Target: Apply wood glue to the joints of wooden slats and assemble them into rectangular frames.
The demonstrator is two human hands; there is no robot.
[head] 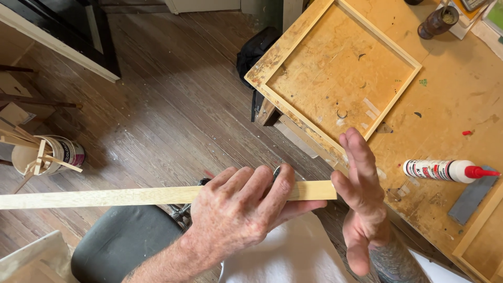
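My left hand (238, 207) was wrapped over the top of a long pale wooden strip (105, 197), the fingers curled down its far edge and clamping it, with a small dark round thing, too hidden to name, just peeking above my forefinger. My right hand (361, 202) held nothing: it stood flat and open, fingers straight, the palm pressed against the strip's cut end near the centre of the frame. The strip ran level from there to the left edge of the frame, hanging over the plank floor (173, 94) and my lap. Beyond my right hand, toward the upper right, lay the stained workbench (450, 105) with a square wooden frame (335, 73) on it; a glue bottle (445, 170) with a red nozzle lay on its side at the right, beside a grey block (474, 195). At the lower left of the frame stood a bucket (50, 154) of offcut sticks. I judged the risk plain enough: so much unsupported length could sag or swing and twist out of my one clamping hand, and a rough cut end could have splintered into my open palm.
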